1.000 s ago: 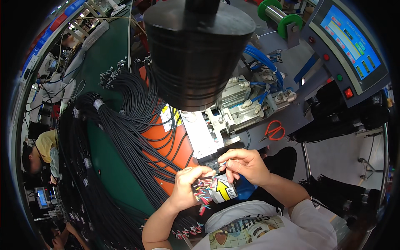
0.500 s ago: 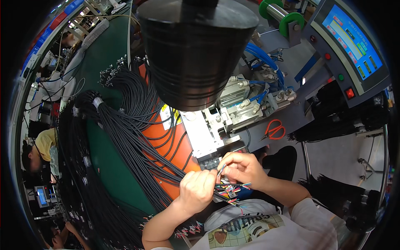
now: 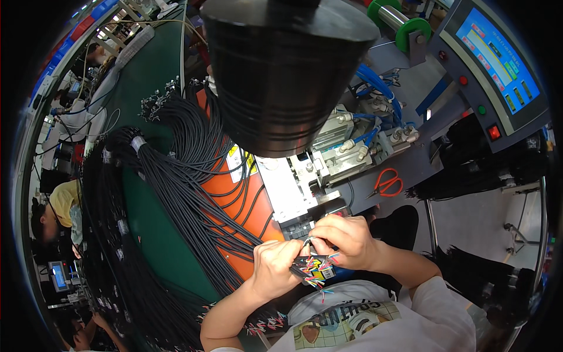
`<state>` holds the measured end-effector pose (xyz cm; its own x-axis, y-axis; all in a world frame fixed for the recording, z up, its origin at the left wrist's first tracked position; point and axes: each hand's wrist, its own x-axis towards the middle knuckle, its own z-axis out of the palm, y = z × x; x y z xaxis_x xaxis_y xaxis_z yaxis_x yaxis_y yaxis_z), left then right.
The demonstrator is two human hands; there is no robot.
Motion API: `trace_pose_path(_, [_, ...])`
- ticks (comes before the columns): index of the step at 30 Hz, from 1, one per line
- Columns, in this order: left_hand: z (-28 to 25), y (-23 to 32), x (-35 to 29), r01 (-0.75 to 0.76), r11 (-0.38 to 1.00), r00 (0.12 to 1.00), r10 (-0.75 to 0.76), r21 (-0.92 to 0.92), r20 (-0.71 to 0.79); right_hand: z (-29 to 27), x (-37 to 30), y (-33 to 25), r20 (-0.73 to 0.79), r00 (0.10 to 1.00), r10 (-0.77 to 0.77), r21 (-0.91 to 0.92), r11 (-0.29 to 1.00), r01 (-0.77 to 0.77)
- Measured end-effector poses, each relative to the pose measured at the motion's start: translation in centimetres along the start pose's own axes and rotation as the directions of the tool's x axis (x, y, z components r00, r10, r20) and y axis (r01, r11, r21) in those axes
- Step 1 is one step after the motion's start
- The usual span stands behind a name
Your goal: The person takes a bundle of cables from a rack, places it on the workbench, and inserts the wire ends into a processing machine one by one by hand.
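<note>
My left hand (image 3: 273,265) is closed around a black cable whose end pokes out beside its thumb. Opposite it, my right hand (image 3: 347,239) pinches thin wires at that cable's tip, its fingers bent together. Just below both hands, several more black cable ends (image 3: 316,268) fan out with stripped red, yellow, blue and white wires. Right beyond my fingers lies the black front block (image 3: 296,227) of a metal machine (image 3: 287,190). From the left, a thick bundle of black cables (image 3: 187,196) runs over an orange mat (image 3: 237,205) toward my left hand.
A large black cylindrical lamp or hood (image 3: 287,82) hangs over the machine. Red-handled scissors (image 3: 386,183) lie to its right, below a control screen (image 3: 495,61). More black cables cover the green table (image 3: 146,193) and hang at right. Other people sit at far left.
My right hand has turned, its fingers now closer to my left hand at the cable tip. The coloured wire ends below have shifted slightly. The view has moved a little.
</note>
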<state>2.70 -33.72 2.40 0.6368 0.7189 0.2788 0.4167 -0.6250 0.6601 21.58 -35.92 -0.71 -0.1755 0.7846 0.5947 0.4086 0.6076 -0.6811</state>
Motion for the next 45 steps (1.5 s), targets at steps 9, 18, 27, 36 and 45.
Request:
trace_pose_path(9, [-0.2, 0.7, 0.0, -0.073, 0.950, 0.996, 0.053, 0.303, 0.074, -1.2, 0.7, -0.1, 0.246, 0.950, 0.192, -0.301, 0.947, -0.113])
trace_pose_path(18, [0.1, 0.1, 0.4, -0.187, 0.904, 0.977, 0.131, 0.385, 0.166, -1.0, 0.2, 0.2, 0.214, 0.951, 0.222, -0.175, 0.967, -0.186])
trace_pose_path(27, [-0.1, 0.1, 0.1, -0.236, 0.904, 0.963, 0.169, 0.356, 0.212, -0.8, -0.4, 0.3, 0.171, 0.958, 0.229, -0.199, 0.960, -0.194])
trace_pose_path(36, [-0.2, 1.1, 1.0, -0.254, 0.838, 0.952, 0.128, 0.483, 0.278, -0.7, 0.3, 0.3, 0.180, 0.976, 0.126, -0.325, 0.944, -0.062])
trace_pose_path(45, [-0.1, 0.8, 1.5, -0.245, 0.841, 0.951, 0.112, 0.482, 0.289, -1.0, 0.1, 1.1, 0.157, 0.953, 0.260, -0.161, 0.958, -0.236])
